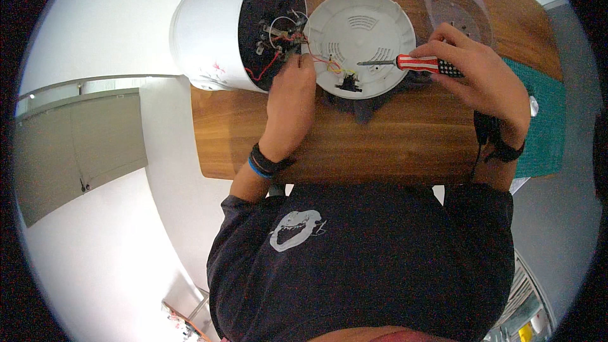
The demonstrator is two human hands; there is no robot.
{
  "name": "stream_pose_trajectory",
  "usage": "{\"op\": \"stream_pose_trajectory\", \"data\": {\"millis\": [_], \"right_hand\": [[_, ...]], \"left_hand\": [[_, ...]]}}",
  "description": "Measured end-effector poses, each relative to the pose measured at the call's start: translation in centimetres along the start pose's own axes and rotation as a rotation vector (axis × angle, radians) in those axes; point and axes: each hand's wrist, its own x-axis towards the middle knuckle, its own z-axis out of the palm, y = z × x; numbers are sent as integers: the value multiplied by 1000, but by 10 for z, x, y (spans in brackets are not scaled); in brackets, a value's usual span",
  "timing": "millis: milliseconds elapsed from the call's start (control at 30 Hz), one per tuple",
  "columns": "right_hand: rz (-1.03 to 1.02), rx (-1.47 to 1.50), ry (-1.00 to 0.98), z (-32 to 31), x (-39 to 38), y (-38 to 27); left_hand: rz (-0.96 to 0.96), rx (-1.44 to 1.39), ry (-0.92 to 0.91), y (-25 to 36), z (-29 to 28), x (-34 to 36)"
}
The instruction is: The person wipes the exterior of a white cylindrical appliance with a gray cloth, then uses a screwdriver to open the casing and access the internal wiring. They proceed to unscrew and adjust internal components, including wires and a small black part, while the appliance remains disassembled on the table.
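Note:
A white rice cooker body (209,31) lies on its side, its open underside facing right with wiring and metal parts in the dark interior. Beside that opening my left hand (292,98) is closed, fingertips against the wires; what they pinch is hidden. In my right hand (484,79) is a screwdriver (415,63) with a red, white and black handle, its shaft pointing left over the round white base cover (367,25). Red and yellow wires (329,62) run from the body to a small black connector part (349,82) on the cover.
All this rests on a brown wooden table (380,145). A clear plastic tray (456,9) with small parts sits at the back right. A teal mat (544,114) covers the table's right end. Dark cloth (362,109) lies under the cover.

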Motion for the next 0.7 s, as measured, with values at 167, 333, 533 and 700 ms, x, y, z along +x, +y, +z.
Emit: {"op": "stream_pose_trajectory", "data": {"millis": [167, 333, 533, 700], "right_hand": [[3, 11, 5, -4, 1, -2], [24, -34, 195, 3, 2, -2], [265, -186, 345, 15, 1, 10], [486, -260, 380, 60, 4, 25]], "left_hand": [[38, -105, 116, -2, -5, 0], [94, -310, 249, 8, -20, 5], [101, -429, 329, 8, -28, 9], [105, -523, 367, 3, -28, 10]]}}
